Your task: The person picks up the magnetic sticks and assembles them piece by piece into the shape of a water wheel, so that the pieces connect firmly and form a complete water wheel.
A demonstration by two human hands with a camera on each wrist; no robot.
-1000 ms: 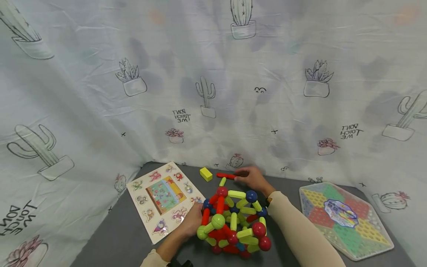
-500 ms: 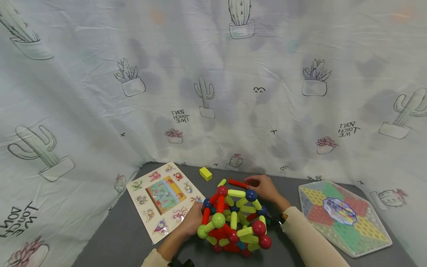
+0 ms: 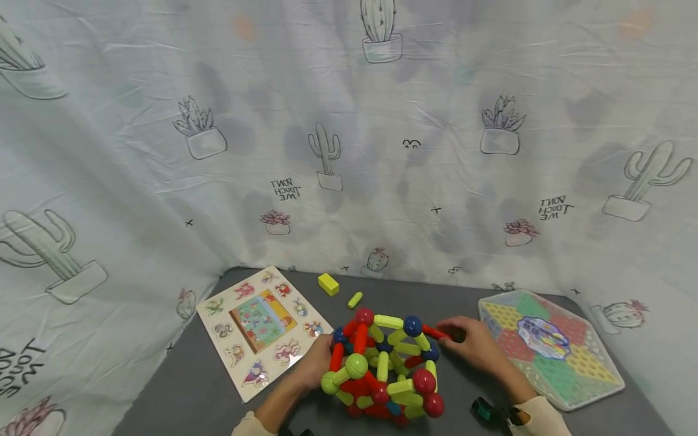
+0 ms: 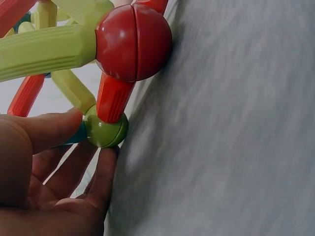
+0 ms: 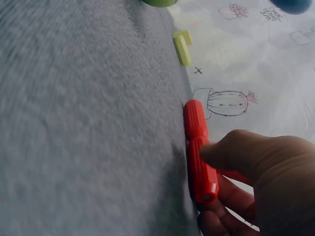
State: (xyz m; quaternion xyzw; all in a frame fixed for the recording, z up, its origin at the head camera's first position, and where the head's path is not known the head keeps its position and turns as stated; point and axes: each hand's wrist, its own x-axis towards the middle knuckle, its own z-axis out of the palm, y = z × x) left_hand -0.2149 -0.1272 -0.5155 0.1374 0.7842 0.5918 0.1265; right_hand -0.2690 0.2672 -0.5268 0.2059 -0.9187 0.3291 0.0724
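A magnetic ball-and-rod structure [image 3: 382, 363] of red, blue and green balls joined by red and yellow-green rods stands on the grey table. My left hand [image 3: 317, 363] holds its left side; in the left wrist view, thumb and fingers pinch it beside a green ball [image 4: 106, 130], below a large red ball [image 4: 135, 42]. To the structure's right, my right hand [image 3: 475, 346] pinches red magnetic rods [image 5: 201, 162] lined up end to end, low over the table. The structure hides part of those rods in the head view.
Behind the structure lie a loose yellow-green rod [image 3: 355, 300] and a yellow block [image 3: 329, 284]. A picture puzzle board [image 3: 220, 349] lies on the left, a hexagonal Chinese checkers board [image 3: 551, 348] on the right. A cactus-print curtain [image 3: 349, 236] hangs along the table's back.
My right hand has drawn the red rods to the right and nearer, from behind the structure to its right side. My left hand stays on the structure. The head view has shifted slightly.
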